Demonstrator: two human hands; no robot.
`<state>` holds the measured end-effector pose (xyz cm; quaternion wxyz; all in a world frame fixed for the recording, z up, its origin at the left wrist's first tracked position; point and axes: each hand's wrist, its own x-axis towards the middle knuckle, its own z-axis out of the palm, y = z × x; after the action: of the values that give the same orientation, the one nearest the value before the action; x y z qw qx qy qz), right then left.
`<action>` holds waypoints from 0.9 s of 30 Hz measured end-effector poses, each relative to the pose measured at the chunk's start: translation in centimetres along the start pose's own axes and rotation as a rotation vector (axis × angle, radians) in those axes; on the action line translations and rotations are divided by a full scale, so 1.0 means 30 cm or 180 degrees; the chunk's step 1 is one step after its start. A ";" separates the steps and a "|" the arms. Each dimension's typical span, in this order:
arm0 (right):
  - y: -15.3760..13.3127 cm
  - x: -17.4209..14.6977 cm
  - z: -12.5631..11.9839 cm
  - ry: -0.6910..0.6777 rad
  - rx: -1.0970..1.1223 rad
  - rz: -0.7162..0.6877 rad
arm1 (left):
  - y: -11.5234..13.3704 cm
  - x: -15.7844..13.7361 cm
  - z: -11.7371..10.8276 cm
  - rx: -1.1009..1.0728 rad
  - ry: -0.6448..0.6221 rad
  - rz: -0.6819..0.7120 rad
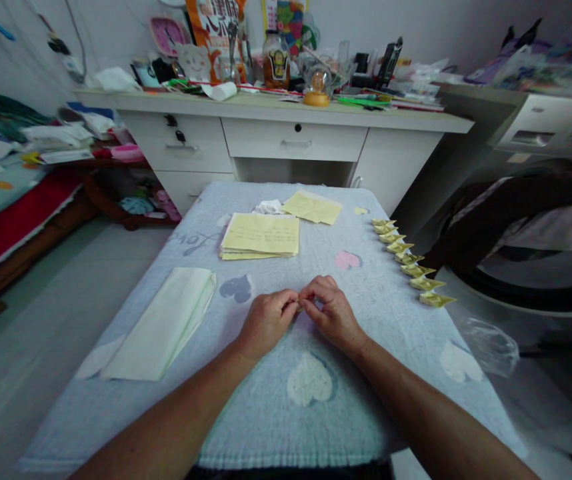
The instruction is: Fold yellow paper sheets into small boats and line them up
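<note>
My left hand [269, 320] and my right hand [335, 313] meet over the middle of the cloth-covered table. Fingers and thumbs of both are pinched on a small folded piece of yellowish paper [299, 305], mostly hidden by the fingertips. Beyond them lies a stack of yellow paper sheets [260, 233] with faint writing. Behind it to the right are more yellow sheets [312, 206], beside a crumpled white tissue [269, 207]. Along the table's right edge runs a row of several small yellow folded-paper figures [417, 271] with pointed ends.
A folded pale green-white sheet [161, 327] lies left of my hands on the heart-patterned cloth [246, 413]. Behind stands a white desk [296, 137] crowded with jars and bags. A front-loading washing machine [541, 133] is at the right, a bed [16, 220] at the left.
</note>
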<state>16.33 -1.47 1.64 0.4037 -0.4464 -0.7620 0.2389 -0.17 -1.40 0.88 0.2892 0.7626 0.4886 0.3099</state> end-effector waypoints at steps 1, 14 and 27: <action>-0.002 -0.002 -0.001 0.0019 0.0015 0.0032 | -0.003 0.001 0.001 -0.0099 0.0007 -0.0029; 0.024 -0.013 0.002 -0.0212 0.1650 0.1008 | -0.008 0.023 -0.005 -0.2688 0.0157 -0.0888; 0.007 -0.005 -0.020 -0.0320 0.1518 0.0917 | -0.013 0.021 -0.025 -0.1856 -0.0058 -0.0582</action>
<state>16.96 -1.50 1.76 0.4209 -0.4301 -0.6321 0.4882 -0.74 -0.57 1.18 0.5269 0.6031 0.4431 0.4029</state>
